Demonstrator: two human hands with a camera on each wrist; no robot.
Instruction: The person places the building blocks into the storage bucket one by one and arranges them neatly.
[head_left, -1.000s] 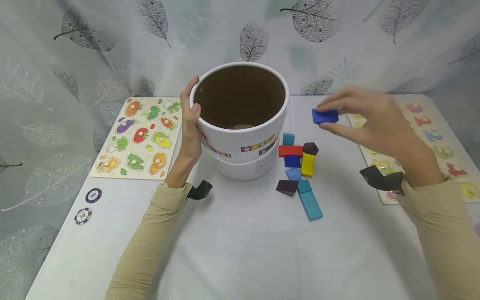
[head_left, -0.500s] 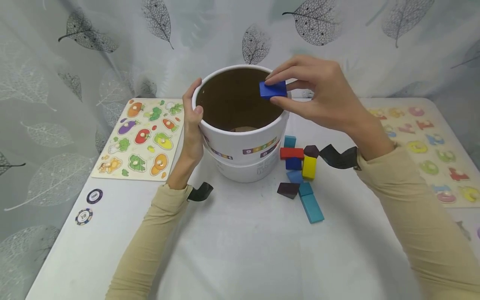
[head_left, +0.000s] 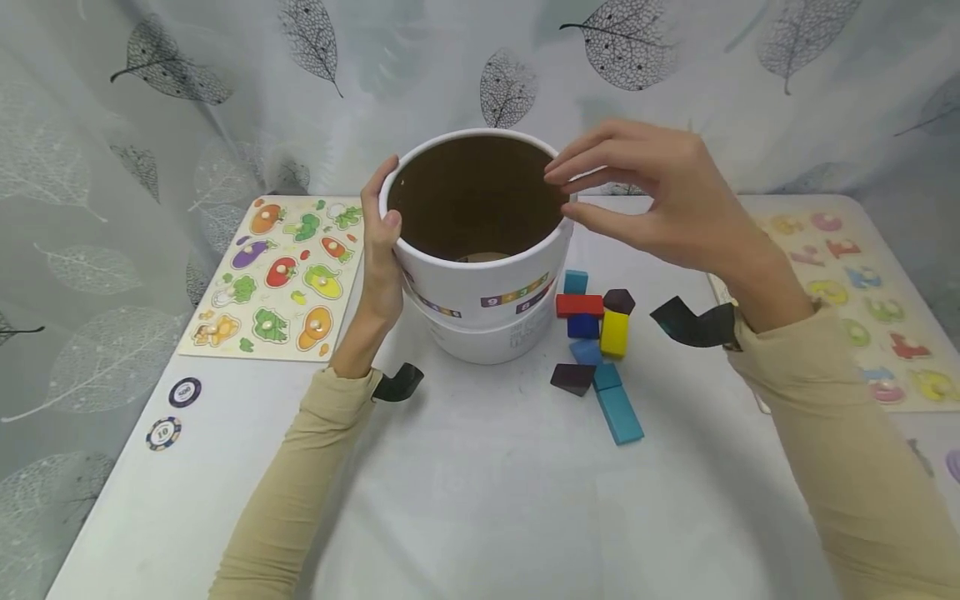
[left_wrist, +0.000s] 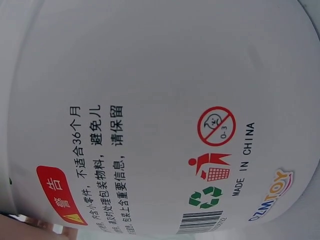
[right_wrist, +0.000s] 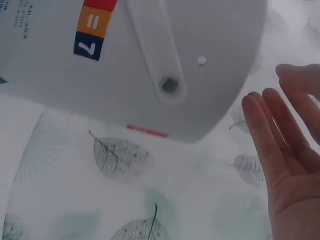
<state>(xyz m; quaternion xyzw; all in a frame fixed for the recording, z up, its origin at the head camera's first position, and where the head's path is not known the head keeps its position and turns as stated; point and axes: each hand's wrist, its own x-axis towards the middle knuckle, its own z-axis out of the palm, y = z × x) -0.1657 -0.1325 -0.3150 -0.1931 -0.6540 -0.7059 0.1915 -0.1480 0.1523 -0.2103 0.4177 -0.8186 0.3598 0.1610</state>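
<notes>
"What does the head view show?"

"A white bucket (head_left: 480, 287), round, dark brown inside, standing on the tabletop (head_left: 450, 500), mouth up, long axis near vertical. The left hand (head_left: 382, 250) grips its rim (head_left: 483, 260); the right hand's (head_left: 667, 200) grip is loose, fingers parted at the opposite side. Nearby lie flat-sided blocks (head_left: 615, 335), the long teal block (head_left: 620, 414) slanting."

"Left wrist?"

"Smooth curved wall (left_wrist: 160, 60), sideways print (left_wrist: 116, 125), red label (left_wrist: 57, 192)."

"Right wrist?"

"A pale, strap-like handle (right_wrist: 152, 50) with a dark round spot (right_wrist: 169, 85), coloured squares (right_wrist: 89, 47), and those parted fingers (right_wrist: 262, 135) beside the bucket."
</notes>
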